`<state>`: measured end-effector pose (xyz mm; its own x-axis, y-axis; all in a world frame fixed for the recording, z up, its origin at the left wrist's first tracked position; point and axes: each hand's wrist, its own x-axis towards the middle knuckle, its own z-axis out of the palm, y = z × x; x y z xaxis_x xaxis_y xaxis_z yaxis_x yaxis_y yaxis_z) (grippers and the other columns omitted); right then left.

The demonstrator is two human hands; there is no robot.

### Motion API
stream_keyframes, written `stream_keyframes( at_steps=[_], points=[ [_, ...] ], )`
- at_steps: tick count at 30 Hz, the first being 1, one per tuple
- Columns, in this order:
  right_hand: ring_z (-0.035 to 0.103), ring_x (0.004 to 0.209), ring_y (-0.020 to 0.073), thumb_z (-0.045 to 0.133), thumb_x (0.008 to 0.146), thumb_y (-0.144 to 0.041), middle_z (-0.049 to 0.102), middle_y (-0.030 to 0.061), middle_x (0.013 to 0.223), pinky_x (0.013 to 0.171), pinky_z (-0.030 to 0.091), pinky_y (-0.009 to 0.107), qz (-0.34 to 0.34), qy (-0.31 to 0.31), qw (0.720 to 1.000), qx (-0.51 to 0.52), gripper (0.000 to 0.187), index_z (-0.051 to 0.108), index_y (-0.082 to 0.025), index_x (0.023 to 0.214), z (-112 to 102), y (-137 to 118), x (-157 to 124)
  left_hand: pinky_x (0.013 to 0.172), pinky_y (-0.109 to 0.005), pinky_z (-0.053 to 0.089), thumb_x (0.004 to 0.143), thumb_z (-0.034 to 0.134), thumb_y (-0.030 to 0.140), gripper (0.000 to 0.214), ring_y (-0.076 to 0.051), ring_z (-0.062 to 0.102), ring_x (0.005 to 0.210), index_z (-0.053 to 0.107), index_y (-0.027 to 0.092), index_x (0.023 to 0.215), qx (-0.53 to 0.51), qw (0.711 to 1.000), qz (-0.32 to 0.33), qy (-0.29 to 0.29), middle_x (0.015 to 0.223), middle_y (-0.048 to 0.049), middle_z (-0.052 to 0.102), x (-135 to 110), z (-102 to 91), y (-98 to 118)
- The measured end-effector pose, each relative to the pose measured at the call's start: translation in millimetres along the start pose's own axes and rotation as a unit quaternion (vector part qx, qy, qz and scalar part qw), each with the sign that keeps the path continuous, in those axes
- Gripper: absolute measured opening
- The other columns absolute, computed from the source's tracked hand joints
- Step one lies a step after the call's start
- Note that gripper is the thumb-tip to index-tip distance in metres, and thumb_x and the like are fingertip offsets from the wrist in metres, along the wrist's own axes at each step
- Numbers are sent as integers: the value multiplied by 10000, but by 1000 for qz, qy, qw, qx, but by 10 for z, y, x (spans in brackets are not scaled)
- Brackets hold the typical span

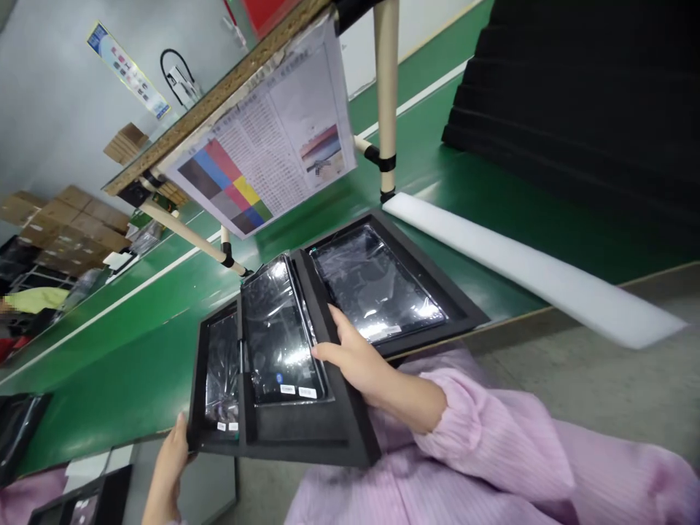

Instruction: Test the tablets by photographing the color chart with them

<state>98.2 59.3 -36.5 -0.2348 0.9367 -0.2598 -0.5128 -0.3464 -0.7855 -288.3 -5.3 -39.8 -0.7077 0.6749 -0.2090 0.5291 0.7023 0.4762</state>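
Note:
My left hand (170, 463) grips the near left corner of a black foam tray (300, 429), thumb along its edge, with the other fingers partly hidden. My right hand (358, 357) is closed around the tray's right side, thumb on top near the middle panel. Two shiny dark screen panels in clear film lie in this tray: a left panel (222, 379) in a recess, and a middle panel (281, 335) with small white labels at its near end. The tray is tilted at the table's near edge. Beside it, a second black foam tray (462, 310) carries another film-wrapped panel (377, 281).
A long white foam strip (525, 270) lies across the green table (136, 364), overhanging its edge. Black foam sheets (574, 109) are stacked at right. Ahead stands a pipe-legged shelf (386, 95) with a printed sheet (267, 131). More trays (82, 503) are at lower left.

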Motion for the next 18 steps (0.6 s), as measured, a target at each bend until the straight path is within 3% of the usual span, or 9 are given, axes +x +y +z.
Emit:
stream_keyframes(
  at_steps=[4,6,10,14,18],
  points=[
    [609,972,191,677,641,-291,607,37,1227,808,516,294,-32,-24,999,-14,897,368,-239,1482,-229,-133,-27,769,-424,597,935,401,595,545,-287,750,812,730,168,858,-142,971,-135,-135,781,-107,763,88,60,-153],
    [613,981,192,681,654,-294,600,41,1258,802,519,291,-38,-29,998,-32,886,381,-237,1486,-345,-206,-43,836,-411,595,929,442,562,482,-268,754,849,734,183,868,-206,955,-155,-148,811,-98,777,129,57,-143],
    [612,1073,222,727,616,-315,577,54,1322,824,533,290,-57,3,996,-63,936,397,-227,1487,-595,-402,-71,911,-408,580,780,633,590,419,-284,740,941,720,181,811,-248,955,-85,-137,851,-91,782,127,101,-84],
    [626,1083,246,747,618,-351,577,66,1335,813,552,311,-59,41,995,-64,950,396,-230,1492,-767,-604,-106,939,-398,567,665,721,534,383,-281,724,972,708,178,804,-254,964,-25,-71,837,-63,773,133,206,6],
    [596,1173,248,721,683,-376,527,66,1408,983,524,353,-100,42,989,-100,897,385,-230,1502,-713,-511,-167,745,-355,603,569,780,480,371,-274,733,830,693,189,781,-305,948,-35,-87,710,-10,744,312,227,1]
  ],
)
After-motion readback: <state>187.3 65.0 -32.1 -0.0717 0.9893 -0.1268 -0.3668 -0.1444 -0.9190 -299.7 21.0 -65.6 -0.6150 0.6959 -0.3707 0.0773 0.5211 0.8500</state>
